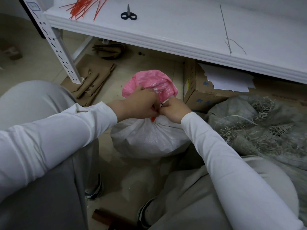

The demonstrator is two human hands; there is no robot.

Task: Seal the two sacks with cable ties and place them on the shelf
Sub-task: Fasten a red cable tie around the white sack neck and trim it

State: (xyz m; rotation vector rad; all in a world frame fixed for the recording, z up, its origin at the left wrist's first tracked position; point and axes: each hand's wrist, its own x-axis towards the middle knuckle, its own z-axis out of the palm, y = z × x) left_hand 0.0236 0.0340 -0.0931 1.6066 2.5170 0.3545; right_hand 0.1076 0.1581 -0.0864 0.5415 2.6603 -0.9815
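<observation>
Below the front edge of the shelf [166, 44], left grip [141, 104] and right grip [174, 111] curl tight round the white sack [149, 138] at its neck, by an orange cable tie [153, 119]; pink liner [147, 81] bunches above.

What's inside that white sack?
A pink plastic bag bunches out of the neck of the white sack, gripped by the left hand and right hand. What fills it is hidden by its cloth.

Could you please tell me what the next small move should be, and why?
Probably cinch the red cable tie tight: the left hand and right hand grip the white sack at its gathered neck, where a bit of tie shows; whether it is locked is hidden.
</observation>
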